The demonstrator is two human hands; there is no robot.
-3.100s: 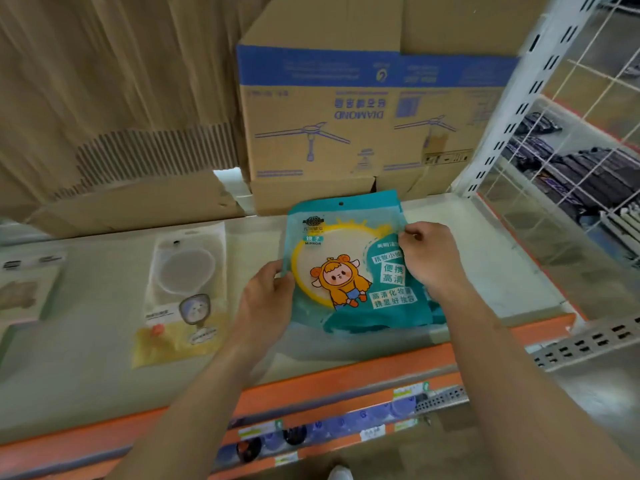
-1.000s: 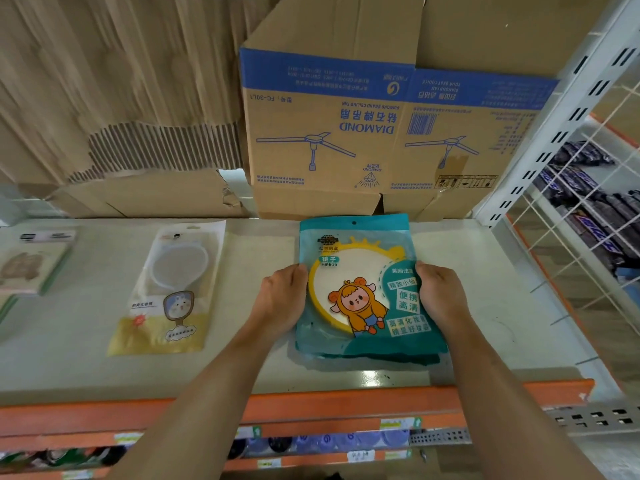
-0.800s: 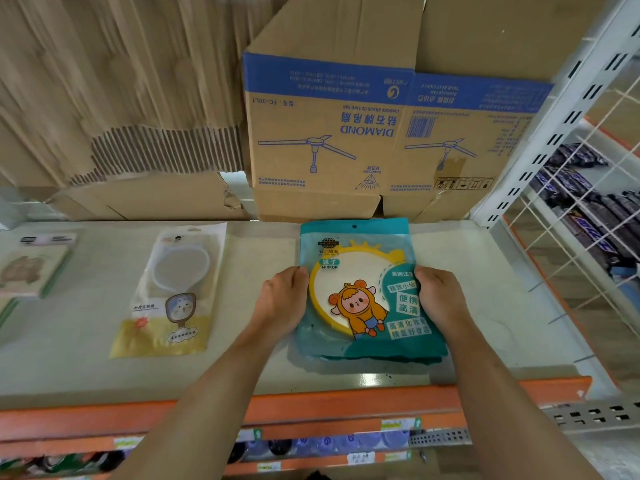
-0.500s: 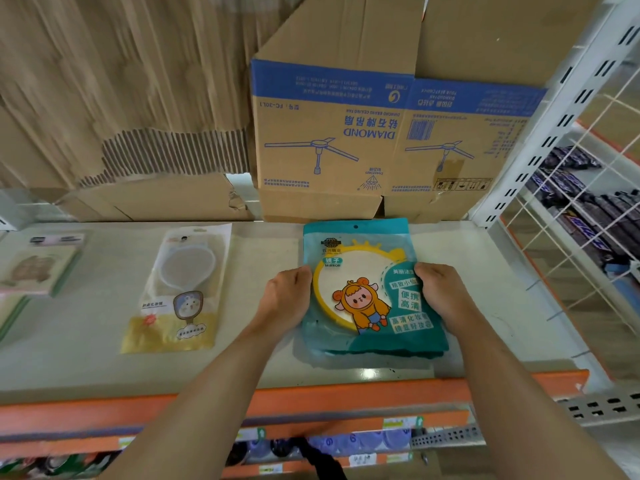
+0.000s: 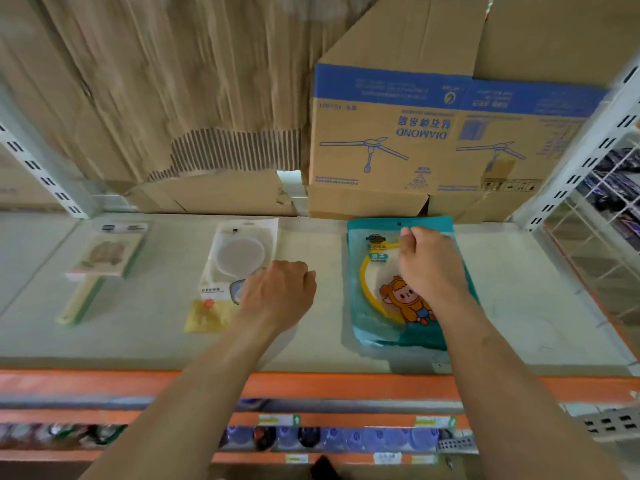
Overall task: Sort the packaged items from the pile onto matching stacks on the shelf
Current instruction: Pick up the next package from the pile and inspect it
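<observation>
Half a second ago my two hands clasped the teal packet (image 5: 374, 317) by its left and right edges. Now my left hand (image 5: 277, 292) is off it and hangs over the shelf (image 5: 519, 289) in the gap to the packet's left, fingers curled under with nothing showing in them. My right hand (image 5: 429, 268) has gone from the packet's right edge to above its far half, fingers curled and thumb against forefinger near the hang hole. I cannot tell whether they pinch the plastic or only hover over it. The teal packet lies flat where it lay before, under my right hand, its far edge just short of the printed carton (image 5: 398, 140).

Counting: one teal packet faces up, with darker teal edges showing beneath its near end, so it tops a stack whose number I cannot tell. One clear and yellow packet (image 5: 239, 251) lies beside my left hand, its near right corner hidden by that hand. One flat pack with a pale handle (image 5: 104, 254) lies well to the left of both hands. Beyond my hands stand one printed carton with a blue band and, to its left, plain corrugated cardboard (image 5: 156, 81).
</observation>
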